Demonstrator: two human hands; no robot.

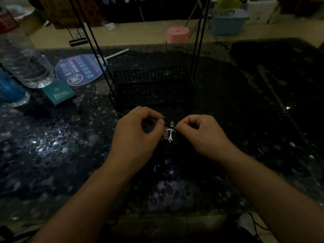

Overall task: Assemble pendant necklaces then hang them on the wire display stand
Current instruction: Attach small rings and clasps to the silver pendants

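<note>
A silver cross pendant [169, 133] hangs between my two hands over the dark speckled table [70, 146]. My left hand [138, 132] pinches a thin black cord [167, 122] just left of the pendant's top loop. My right hand [201, 135] pinches the cord on the pendant's right side. The rest of the cord is lost against the dark table. The black wire display stand [150, 86] sits just beyond my hands; its basket base is on the table and its thin uprights rise out of the top of the view.
A round printed hand fan [80, 69], a teal booklet [59, 92], a clear plastic bottle [24, 58] and a blue bottle [10, 88] lie at the left. Beyond the table's far edge stand a pink stool [178, 34] and a blue bin [228, 21].
</note>
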